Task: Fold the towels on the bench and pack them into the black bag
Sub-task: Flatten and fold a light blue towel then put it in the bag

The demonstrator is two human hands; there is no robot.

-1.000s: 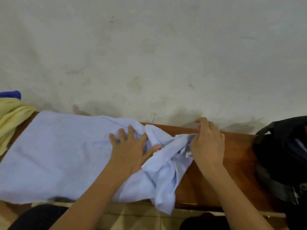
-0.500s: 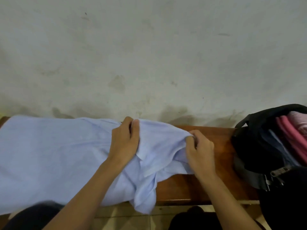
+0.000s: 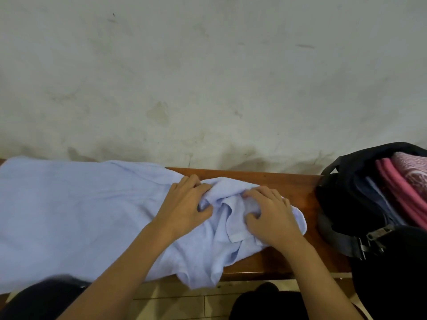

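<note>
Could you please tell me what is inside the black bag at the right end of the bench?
The open black bag shows folded pink towels and a dark blue one standing side by side. Whatever lies deeper is covered by them and by the bag's walls.

A light blue towel [image 3: 76, 211] is lying spread along the counter [image 3: 272, 179], its right end bunching under both hands. The left hand [image 3: 184, 207] and right hand [image 3: 269, 214] are gripping the crumpled folds. Right of the towel, the black bag [image 3: 342, 195] is sitting open, holding pink towels [image 3: 402, 192].
</note>
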